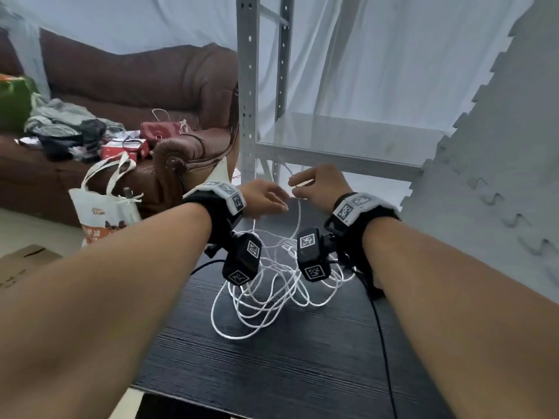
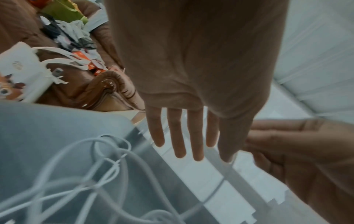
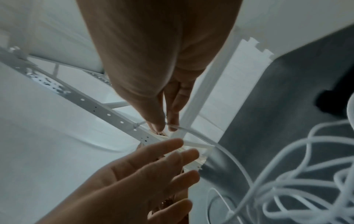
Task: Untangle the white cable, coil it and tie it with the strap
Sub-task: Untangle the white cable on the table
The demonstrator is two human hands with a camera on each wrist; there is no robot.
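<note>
the right hand (image 1: 320, 184) pinches one strand of the white cable (image 1: 272, 291) between thumb and fingertips, raised above the dark table (image 1: 302, 358). the left hand (image 1: 263, 198) sits just beside it, fingers straight and spread, holding nothing. the rest of the cable lies in a loose tangle of loops below and behind both hands. no strap is visible in any view. to do this well, probably keep the pinch light, let the left hand take the strand near the right fingertips, and draw it out slowly so loops fall free instead of tightening.
</note>
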